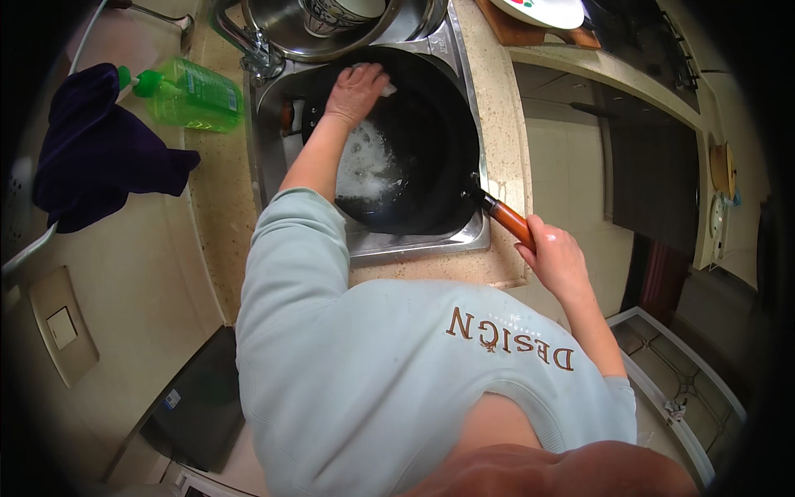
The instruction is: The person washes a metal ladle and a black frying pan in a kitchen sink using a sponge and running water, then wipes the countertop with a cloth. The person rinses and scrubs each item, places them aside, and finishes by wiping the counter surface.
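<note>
A large black wok (435, 136) rests in the stainless-steel sink (422, 250), with a shallow pool of white suds (367, 163) inside it. My left hand (356, 93) presses a whitish cloth or pad (389, 90) against the wok's inner wall at the far side. Most of that cloth is hidden beneath my fingers. On the right, my right hand (559, 256) is closed around the wok's brown wooden handle (509, 222), which juts over the counter edge. A short second grip (288, 117) shows at the wok's left side.
A metal faucet (264, 59) stands at the sink's back left. Behind the wok, a steel basin (279, 31) holds patterned bowls (335, 18). A green soap bottle (192, 93) and dark purple cloth (112, 152) are at left; a white plate (553, 9) sits back right.
</note>
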